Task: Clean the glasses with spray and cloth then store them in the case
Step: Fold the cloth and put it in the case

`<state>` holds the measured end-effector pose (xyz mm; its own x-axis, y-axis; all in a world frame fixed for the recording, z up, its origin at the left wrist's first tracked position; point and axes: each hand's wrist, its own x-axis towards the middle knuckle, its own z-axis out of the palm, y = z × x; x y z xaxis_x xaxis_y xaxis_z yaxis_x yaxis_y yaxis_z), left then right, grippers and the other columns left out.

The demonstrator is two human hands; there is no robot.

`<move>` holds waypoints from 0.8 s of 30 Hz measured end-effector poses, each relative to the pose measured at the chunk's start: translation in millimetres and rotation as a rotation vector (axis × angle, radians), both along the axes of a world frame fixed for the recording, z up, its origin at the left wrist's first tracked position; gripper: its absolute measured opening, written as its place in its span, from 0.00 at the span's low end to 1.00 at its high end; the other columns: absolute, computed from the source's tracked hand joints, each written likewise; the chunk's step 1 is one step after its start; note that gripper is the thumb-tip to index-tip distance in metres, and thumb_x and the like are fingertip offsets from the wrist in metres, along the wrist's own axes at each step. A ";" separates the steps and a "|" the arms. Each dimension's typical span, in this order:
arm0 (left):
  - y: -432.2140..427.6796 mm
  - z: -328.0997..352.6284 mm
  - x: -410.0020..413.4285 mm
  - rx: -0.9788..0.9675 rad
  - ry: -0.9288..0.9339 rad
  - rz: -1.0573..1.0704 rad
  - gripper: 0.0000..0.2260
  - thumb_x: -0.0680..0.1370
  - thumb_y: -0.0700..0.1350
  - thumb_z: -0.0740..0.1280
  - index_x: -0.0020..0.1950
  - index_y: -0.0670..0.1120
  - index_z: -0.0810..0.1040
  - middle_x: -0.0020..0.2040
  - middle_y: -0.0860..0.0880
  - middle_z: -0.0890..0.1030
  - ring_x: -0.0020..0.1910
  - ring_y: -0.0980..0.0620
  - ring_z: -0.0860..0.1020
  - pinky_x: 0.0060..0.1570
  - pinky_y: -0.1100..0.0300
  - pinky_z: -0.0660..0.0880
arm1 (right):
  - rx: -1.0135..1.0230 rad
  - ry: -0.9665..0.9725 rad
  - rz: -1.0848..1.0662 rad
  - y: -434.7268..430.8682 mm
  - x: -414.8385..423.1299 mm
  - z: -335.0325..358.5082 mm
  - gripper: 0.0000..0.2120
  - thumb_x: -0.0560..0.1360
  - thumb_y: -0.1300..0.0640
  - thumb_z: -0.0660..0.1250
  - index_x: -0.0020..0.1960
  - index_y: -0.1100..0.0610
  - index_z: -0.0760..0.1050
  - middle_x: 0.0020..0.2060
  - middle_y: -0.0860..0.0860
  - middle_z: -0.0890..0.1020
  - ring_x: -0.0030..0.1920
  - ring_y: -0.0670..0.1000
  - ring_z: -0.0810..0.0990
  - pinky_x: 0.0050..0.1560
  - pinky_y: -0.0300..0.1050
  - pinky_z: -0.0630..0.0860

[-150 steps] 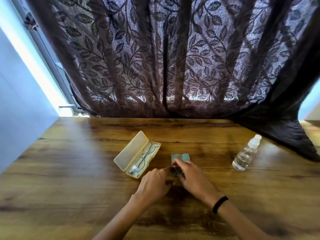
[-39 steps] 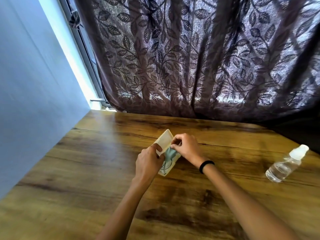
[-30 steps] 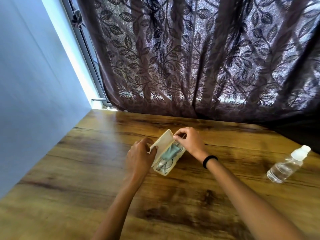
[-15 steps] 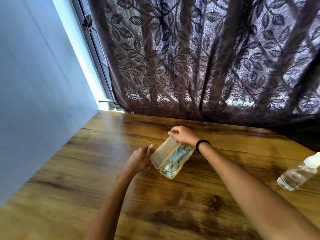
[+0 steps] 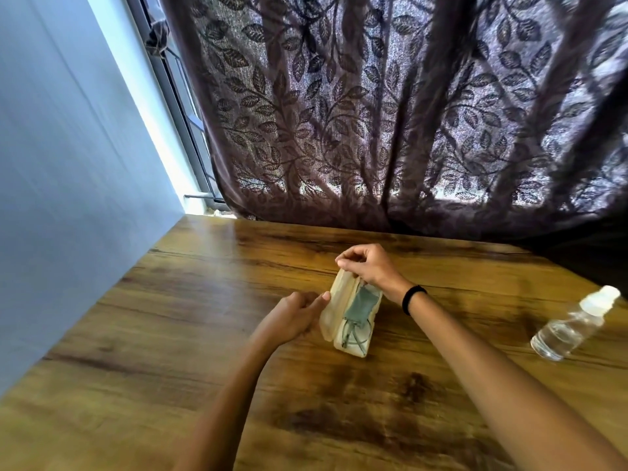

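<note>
A cream glasses case [image 5: 334,311] lies on the wooden table [image 5: 204,300], its lid standing partly raised. Inside lie the thin-framed glasses [image 5: 353,334] with a folded grey-green cloth [image 5: 362,302] on top of them. My right hand [image 5: 367,266] is at the case's far end, fingers curled and pinching the lid's top edge. My left hand [image 5: 294,317] rests against the lid's outer left side, fingers fairly straight and touching it. A clear spray bottle [image 5: 574,324] with a white cap lies on the table far to the right.
A dark leaf-patterned curtain [image 5: 390,130] hangs behind the table's far edge. A pale wall [image 5: 68,164] runs along the left side, with a bright window frame [image 5: 176,96] in the corner.
The cloth went from the table into the case on top of the glasses. The lid has swung up toward the base. The view shifted, so the bottle sits farther right.
</note>
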<state>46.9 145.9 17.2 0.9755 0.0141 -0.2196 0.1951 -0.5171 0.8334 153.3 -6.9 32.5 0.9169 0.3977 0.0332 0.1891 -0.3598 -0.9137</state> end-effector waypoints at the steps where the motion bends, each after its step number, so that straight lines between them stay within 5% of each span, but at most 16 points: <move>1: -3.9 0.4 -0.1 -0.027 0.010 0.000 0.13 0.78 0.58 0.57 0.54 0.52 0.74 0.35 0.52 0.78 0.24 0.65 0.74 0.22 0.71 0.68 | 0.051 0.041 -0.017 -3.1 -1.3 -0.9 0.05 0.72 0.61 0.68 0.46 0.63 0.80 0.34 0.48 0.79 0.31 0.42 0.74 0.26 0.29 0.70; 11: -28.1 5.1 1.6 -0.111 0.071 0.017 0.19 0.75 0.59 0.62 0.60 0.49 0.74 0.40 0.52 0.78 0.29 0.61 0.74 0.25 0.68 0.69 | 0.229 0.176 -0.041 -31.7 -6.1 -1.5 0.04 0.72 0.65 0.68 0.46 0.61 0.78 0.35 0.52 0.79 0.29 0.41 0.78 0.31 0.32 0.76; 19: -56.3 0.1 1.3 0.326 -0.106 0.039 0.25 0.68 0.64 0.68 0.48 0.42 0.81 0.39 0.49 0.84 0.35 0.52 0.81 0.31 0.59 0.77 | -0.069 0.029 -0.029 -56.9 -12.2 -0.9 0.13 0.71 0.61 0.70 0.54 0.63 0.76 0.40 0.52 0.77 0.40 0.49 0.75 0.37 0.39 0.74; 24: -71.7 -0.2 0.9 0.578 -0.174 0.091 0.28 0.65 0.70 0.66 0.42 0.44 0.79 0.35 0.50 0.80 0.31 0.54 0.77 0.25 0.64 0.67 | -0.190 -0.123 -0.091 -65.7 -17.4 -7.7 0.13 0.70 0.57 0.71 0.53 0.61 0.78 0.42 0.51 0.79 0.42 0.46 0.75 0.36 0.27 0.69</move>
<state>47.7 74.2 17.0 0.9857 0.1682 0.0108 0.1457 -0.8827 0.4467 135.9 -72.6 24.8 0.9429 0.3237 0.0791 0.2538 -0.5437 -0.8000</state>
